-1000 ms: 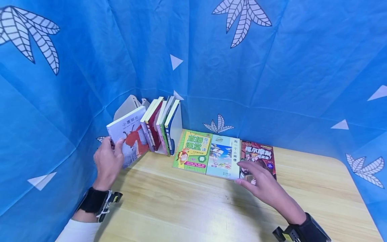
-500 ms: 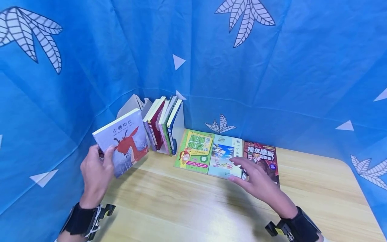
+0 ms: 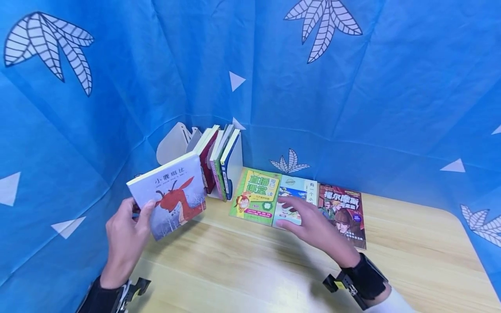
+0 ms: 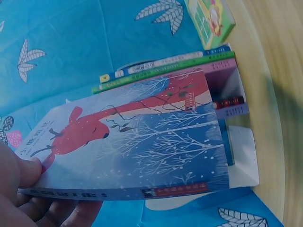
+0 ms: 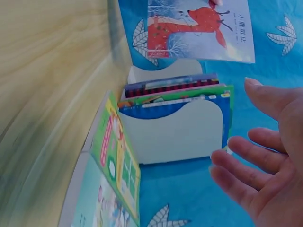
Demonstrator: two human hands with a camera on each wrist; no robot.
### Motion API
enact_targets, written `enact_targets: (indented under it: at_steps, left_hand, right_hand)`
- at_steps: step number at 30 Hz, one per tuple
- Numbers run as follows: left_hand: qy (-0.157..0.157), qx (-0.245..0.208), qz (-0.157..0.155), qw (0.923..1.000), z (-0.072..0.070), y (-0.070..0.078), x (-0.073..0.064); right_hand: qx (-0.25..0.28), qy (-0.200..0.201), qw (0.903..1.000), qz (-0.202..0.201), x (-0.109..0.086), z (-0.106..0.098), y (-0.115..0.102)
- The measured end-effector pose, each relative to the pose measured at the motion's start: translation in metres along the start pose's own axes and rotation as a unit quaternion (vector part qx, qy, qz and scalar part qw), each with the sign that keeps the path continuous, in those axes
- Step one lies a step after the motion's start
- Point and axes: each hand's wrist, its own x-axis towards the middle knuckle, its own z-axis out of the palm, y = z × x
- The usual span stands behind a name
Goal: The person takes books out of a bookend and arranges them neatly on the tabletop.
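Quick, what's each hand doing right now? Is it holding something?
Left hand: holding the book with the red deer on it.
Right hand: open, holding nothing.

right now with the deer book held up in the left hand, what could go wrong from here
The left hand grips the deer book near one edge, so it might twist or slip from the fingers.
The book's far edge is close to the upright books in the head view; a swing that way could knock them.
The right hand, open above the light-blue book, might nudge it if lowered.
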Motion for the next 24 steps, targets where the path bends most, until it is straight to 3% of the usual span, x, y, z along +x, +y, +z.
enact_targets:
  at_steps: [10, 17, 24]
  left_hand:
    - [-0.026, -0.004, 0.007, 0.9996, 0.003, 0.014, -0.014]
    - [-0.076, -0.043, 0.024, 0.9959, 0.012, 0.028, -0.025]
    - [-0.137, -0.066, 0.017, 0.9882, 0.022, 0.041, -0.032]
  right_hand:
    - [0.032, -0.032, 0.9985, -0.031, 0.016, 0.017, -0.010]
    - [0.043, -0.045, 0.9974, -0.036, 0.020, 0.029, -0.013]
    - [0.065, -0.045, 0.9964, -0.033, 0.020, 0.037, -0.017]
